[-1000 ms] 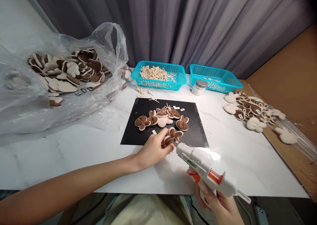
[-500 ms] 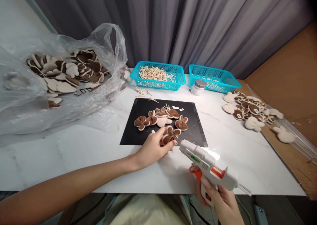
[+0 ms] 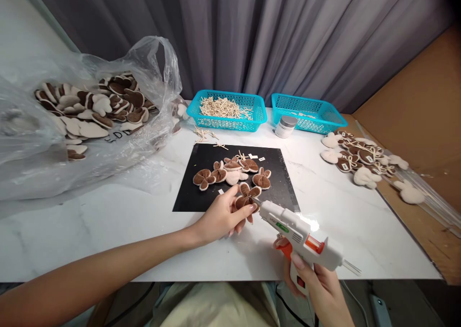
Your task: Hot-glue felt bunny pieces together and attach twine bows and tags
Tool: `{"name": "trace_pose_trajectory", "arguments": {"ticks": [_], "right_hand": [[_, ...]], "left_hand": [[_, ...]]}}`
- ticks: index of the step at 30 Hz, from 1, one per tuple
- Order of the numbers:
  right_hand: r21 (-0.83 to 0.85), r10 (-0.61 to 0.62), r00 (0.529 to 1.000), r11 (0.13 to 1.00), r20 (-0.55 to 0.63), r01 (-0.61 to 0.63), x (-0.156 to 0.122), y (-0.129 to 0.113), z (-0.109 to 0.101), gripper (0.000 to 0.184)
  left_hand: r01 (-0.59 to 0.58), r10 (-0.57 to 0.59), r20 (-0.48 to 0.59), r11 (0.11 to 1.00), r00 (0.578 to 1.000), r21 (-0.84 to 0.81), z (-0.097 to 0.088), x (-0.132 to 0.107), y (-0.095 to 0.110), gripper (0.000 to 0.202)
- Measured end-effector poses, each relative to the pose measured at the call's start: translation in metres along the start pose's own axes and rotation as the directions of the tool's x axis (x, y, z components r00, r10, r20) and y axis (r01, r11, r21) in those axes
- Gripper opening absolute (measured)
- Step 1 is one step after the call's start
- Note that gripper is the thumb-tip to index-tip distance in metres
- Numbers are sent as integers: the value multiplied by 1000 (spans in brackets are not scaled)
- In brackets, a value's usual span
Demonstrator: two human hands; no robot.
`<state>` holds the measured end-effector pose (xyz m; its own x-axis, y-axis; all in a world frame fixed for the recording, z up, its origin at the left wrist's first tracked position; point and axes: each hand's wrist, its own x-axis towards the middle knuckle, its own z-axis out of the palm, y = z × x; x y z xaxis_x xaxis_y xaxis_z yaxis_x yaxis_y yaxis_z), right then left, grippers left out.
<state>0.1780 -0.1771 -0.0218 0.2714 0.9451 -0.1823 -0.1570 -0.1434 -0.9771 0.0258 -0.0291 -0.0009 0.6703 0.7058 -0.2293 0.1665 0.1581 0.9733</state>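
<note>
Between the thumb and fingers of my left hand (image 3: pixel 225 214) is a brown and cream plush bunny-shaped piece (image 3: pixel 247 195), held over the front edge of a black mat (image 3: pixel 201 201). My right hand (image 3: pixel 313 284) grips a white hot glue gun (image 3: pixel 298 228) by its handle, fingers at the orange trigger. The gun's nozzle meets the middle of the plush piece, close to my left thumb. Several similar plush pieces (image 3: pixel 203 178) lie on the mat, with small white labels (image 3: pixel 261 159) and a cream string bow (image 3: pixel 242 156) behind them.
A clear plastic bag (image 3: pixel 144 159) full of plush pieces fills the left. At the back stand a turquoise basket of string bows (image 3: pixel 226 125), a second turquoise basket (image 3: pixel 309 125) and a grey-lidded jar (image 3: pixel 286 127). Plush pieces with bows (image 3: pixel 369 156) lie on the right beside cardboard (image 3: pixel 414 96).
The whole view has shifted slightly. Both hands keep nearly the same pose, with the glue gun's nozzle still at the plush piece.
</note>
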Motion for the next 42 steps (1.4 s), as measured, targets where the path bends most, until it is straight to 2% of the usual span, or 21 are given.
{"name": "trace_pose_trajectory", "arguments": {"ticks": [10,18,28,37,42], "right_hand": [[12,-13,1000,1000,6,13,1,0,-1,29],[-12,-39,999,999,14,39,1,1,-2,28],[0,-79,994,997,76,80,3,3,-5,26],[38,-79,995,996,62,76,2,10,-9,26],[40,-93,990,995,106,89,2,14,-12,25]], "left_hand": [[4,-2,43,999,999,-48,0,-1,4,34],[-8,21,83,989,996,-150,-6,-1,7,25],[-82,82,16,997,996,-8,-3,0,1,27],[-73,74,-33,997,997,23,-4,2,-1,29],[-74,76,-32,996,997,48,-3,1,-1,29]]}}
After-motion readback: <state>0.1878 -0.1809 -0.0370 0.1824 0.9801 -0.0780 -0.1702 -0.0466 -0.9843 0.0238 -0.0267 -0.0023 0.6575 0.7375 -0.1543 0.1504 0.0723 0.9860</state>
